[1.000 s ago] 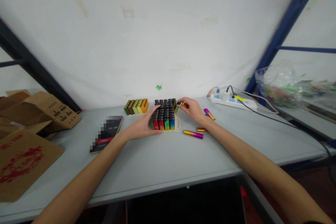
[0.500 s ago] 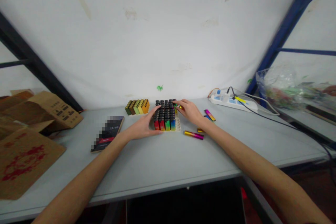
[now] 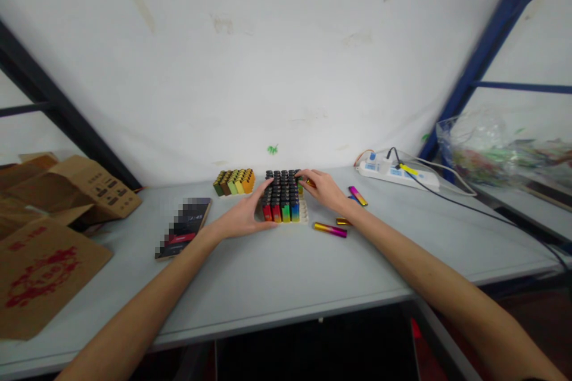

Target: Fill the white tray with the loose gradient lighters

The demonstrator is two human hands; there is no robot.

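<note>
A white tray [image 3: 304, 213] holds rows of upright lighters [image 3: 281, 197] with black tops; the front ones are red, green and blue. My left hand [image 3: 243, 214] grips the block's left side, thumb by the front corner and fingers reaching over the tops. At the back right corner, the fingers of my right hand [image 3: 322, 189] are closed on a lighter, mostly hidden. A shiny gold piece [image 3: 310, 183] shows within that hand. On the table near my right wrist lie a gold-and-magenta stick [image 3: 329, 230], a gold one [image 3: 342, 221] and a magenta-orange one [image 3: 357, 196].
Left of the tray stands a block of green, brown and yellow lighters [image 3: 234, 183]. A phone [image 3: 185, 226], partly pixelated, lies beyond my left forearm. Open cardboard boxes [image 3: 49, 274] stand at the left. A power strip [image 3: 397, 174] with cables sits at the back right, near a plastic bag [image 3: 480, 140].
My right fingers have shifted very slightly at the tray's back right corner. Another person's hand at the far right edge is gone from view. My left hand stays in place.
</note>
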